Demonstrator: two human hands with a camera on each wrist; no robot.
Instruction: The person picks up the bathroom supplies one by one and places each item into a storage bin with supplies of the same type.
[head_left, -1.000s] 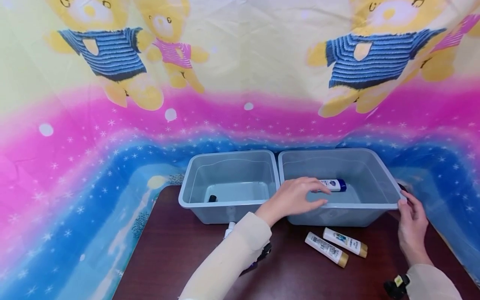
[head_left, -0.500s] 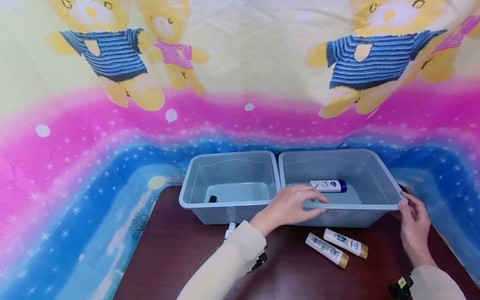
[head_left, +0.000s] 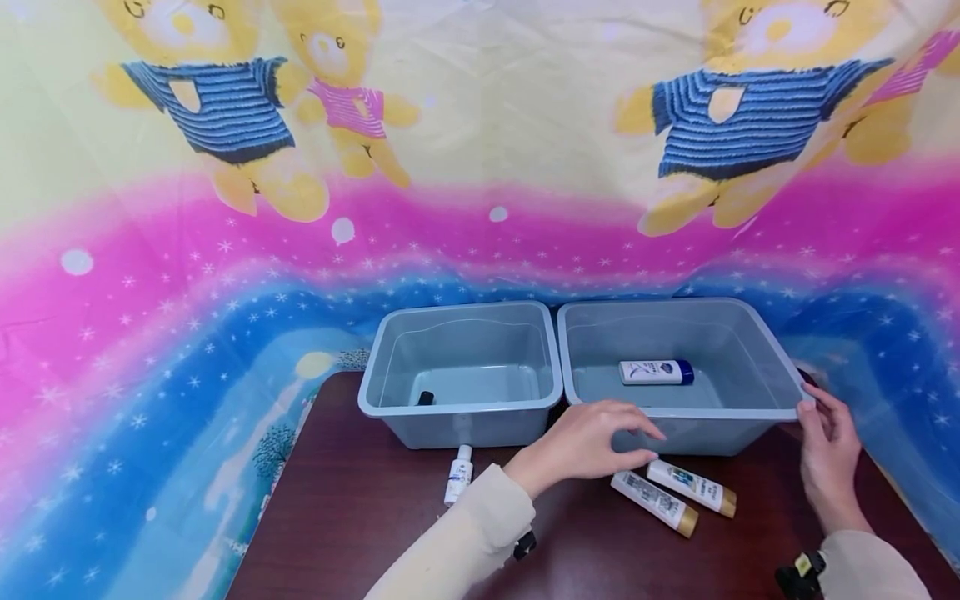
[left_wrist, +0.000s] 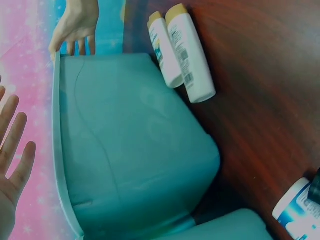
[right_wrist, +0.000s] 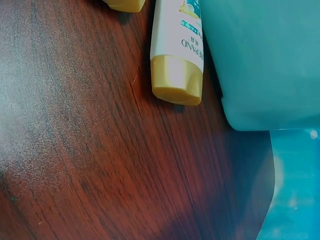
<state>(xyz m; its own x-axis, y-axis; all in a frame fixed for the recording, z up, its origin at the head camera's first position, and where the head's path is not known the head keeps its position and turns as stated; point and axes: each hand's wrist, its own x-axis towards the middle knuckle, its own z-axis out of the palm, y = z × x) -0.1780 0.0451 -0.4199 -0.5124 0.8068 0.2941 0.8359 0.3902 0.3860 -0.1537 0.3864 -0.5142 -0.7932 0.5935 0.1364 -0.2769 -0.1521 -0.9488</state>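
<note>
In the head view my left hand [head_left: 588,442] hovers in front of the right grey plastic bin [head_left: 678,413], its fingers loosely bent and holding nothing. Just right of its fingertips, two white bottles with gold caps lie side by side on the table: a nearer bottle [head_left: 652,503] and a farther bottle [head_left: 692,487]. My right hand [head_left: 828,458] grips the right bin's rim at its front right corner. Inside that bin lies a white bottle with a dark blue cap [head_left: 656,372]. The left wrist view shows part of my left hand [left_wrist: 12,160] beside the bin.
A second grey bin [head_left: 459,410] stands left of the first, with a small black object [head_left: 425,398] inside. In front of it lies a small white bottle [head_left: 459,477], partly behind my left sleeve. A patterned cloth [head_left: 487,233] hangs behind the brown table [head_left: 345,500].
My left hand has drawn back from over the right bin's front rim, down and toward the gold-capped bottles. The blue-capped bottle has come into full view. My right hand keeps its place.
</note>
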